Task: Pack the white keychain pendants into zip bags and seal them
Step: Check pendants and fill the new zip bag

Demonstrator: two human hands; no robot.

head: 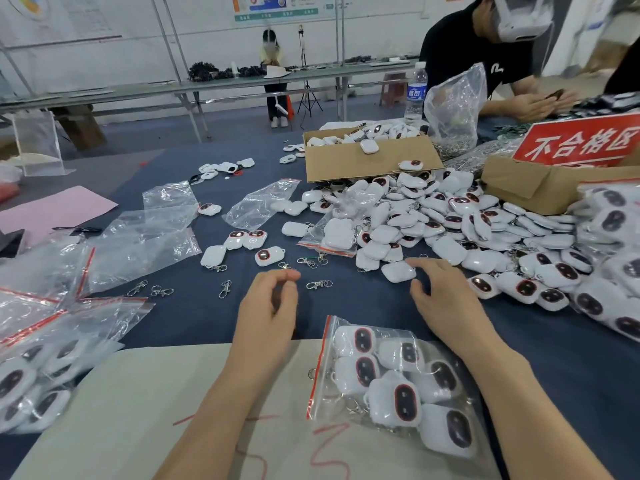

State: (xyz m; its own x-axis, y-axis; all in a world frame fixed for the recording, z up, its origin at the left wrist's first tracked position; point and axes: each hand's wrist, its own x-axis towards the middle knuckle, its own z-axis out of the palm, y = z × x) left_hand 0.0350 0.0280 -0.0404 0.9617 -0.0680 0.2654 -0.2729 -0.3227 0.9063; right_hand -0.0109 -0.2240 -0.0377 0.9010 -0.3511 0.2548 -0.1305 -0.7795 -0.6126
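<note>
One filled zip bag [391,379] lies near right hand [446,299].

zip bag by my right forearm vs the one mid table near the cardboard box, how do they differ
The near zip bag bulges with white pendants; the far bag lies flat, apparently empty. The near zip bag rests partly on the beige sheet, the far bag on the blue cloth. Both are clear with red zip strips.

Tbl [194,317] w/ pendant pile [450,220], zip bags [145,244], box [367,161].
</note>
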